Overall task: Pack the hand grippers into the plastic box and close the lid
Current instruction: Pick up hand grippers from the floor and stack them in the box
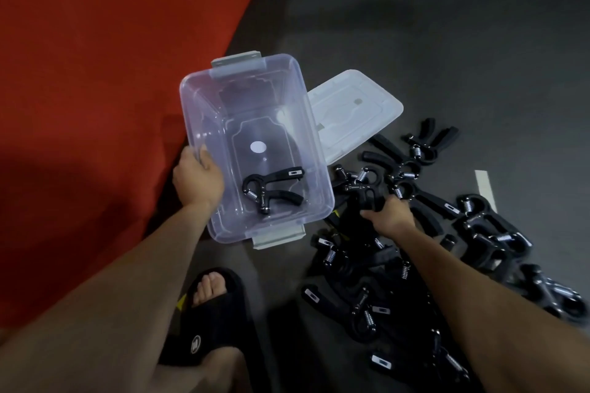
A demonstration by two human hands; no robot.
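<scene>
A clear plastic box (204,99) with grey latches sits open on the dark floor. One black hand gripper (271,190) with a metal spring lies inside it, near the front. My left hand (196,179) grips the box's left rim. The box's translucent lid (354,112) lies flat on the floor just right of the box. Several black hand grippers (447,233) are piled on the floor to the right. My right hand (388,217) reaches into that pile and is closed around a black hand gripper (370,201) at its near-left side.
A red mat or cushion (111,73) fills the left side, touching the box. My foot in a black slide sandal (210,306) rests on the floor below the box. A white strip (485,188) marks the floor at the right.
</scene>
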